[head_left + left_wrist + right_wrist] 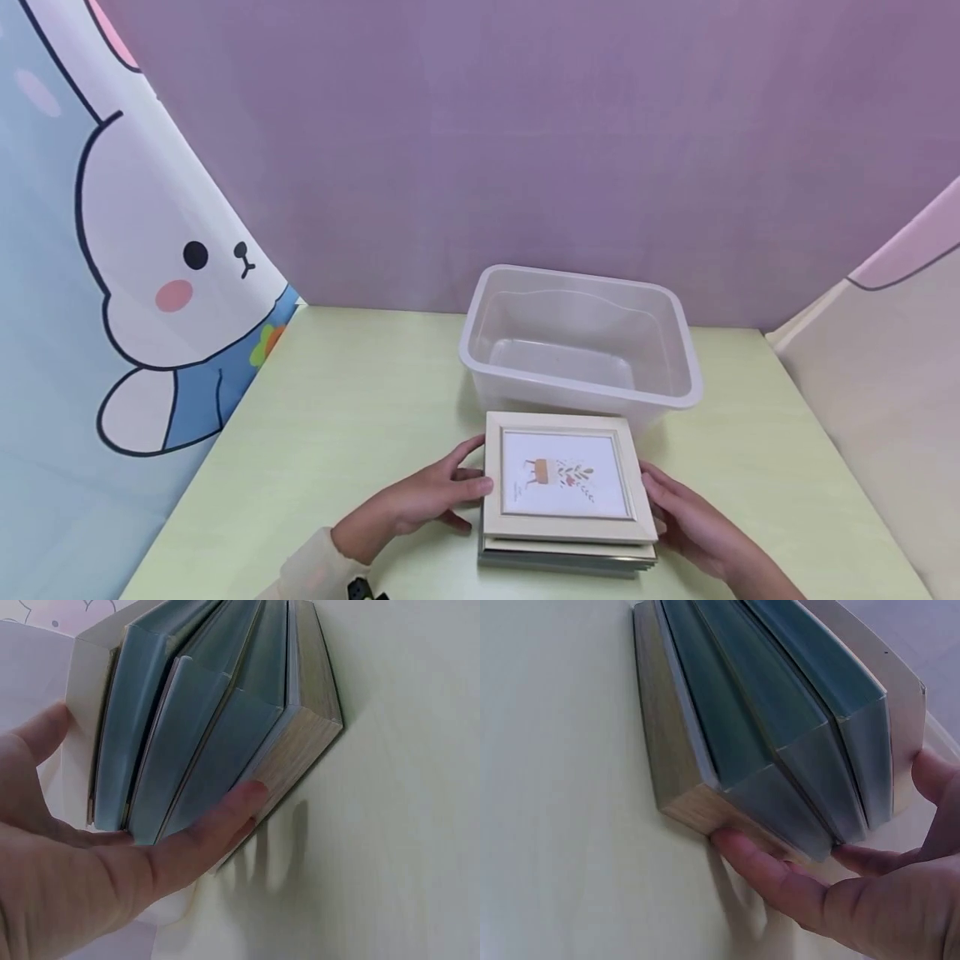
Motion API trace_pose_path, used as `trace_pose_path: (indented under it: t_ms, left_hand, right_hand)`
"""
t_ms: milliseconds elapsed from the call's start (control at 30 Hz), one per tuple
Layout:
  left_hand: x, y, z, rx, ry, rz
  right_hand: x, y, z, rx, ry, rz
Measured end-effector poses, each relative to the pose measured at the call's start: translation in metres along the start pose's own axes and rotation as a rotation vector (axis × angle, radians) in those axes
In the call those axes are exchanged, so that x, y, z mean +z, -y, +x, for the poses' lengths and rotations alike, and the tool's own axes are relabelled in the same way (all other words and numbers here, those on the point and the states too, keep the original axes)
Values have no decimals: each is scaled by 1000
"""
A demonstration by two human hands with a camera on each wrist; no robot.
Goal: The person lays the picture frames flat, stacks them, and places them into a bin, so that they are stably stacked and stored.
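In the head view, a stack of picture frames stands on the table. On top lies a cream picture frame [562,533] with a plant drawing. Below it, the wrist views show several blue-green frames [199,742] and a wood-coloured frame [660,727] at the bottom. My left hand [431,500] is at the stack's left side, thumb by the top frame's edge and fingers spread along the side. My right hand [693,521] touches the right side, its fingers [761,874] stretched along the lower frames. Part of the right hand is hidden by the stack.
Just behind the stack stands an empty whitish plastic bin [577,383]. The pale green table [360,383] meets a purple backdrop [480,150] at the back. A rabbit-print cloth [165,233] hangs on the left, a pale cloth [885,400] on the right.
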State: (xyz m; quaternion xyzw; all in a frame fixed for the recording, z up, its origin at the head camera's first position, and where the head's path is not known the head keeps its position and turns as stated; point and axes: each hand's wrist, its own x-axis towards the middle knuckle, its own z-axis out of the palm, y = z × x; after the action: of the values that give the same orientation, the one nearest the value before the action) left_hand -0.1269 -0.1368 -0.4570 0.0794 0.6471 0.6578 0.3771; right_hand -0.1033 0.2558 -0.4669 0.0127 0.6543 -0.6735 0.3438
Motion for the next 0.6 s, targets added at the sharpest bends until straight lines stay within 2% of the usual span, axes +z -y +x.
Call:
trace_pose_path:
  t_ms: [200,433,600]
  left_hand:
    - [2,0,-2,19,-6,-49]
    - [6,4,-3,36,-42,-103]
    - [9,0,-6,47,-61,-97]
  right_hand:
    - [0,-6,-2,-27,-4,-12]
    - [-4,-8,-3,-105,82,83]
    - [-3,-6,-2,-131,53,87]
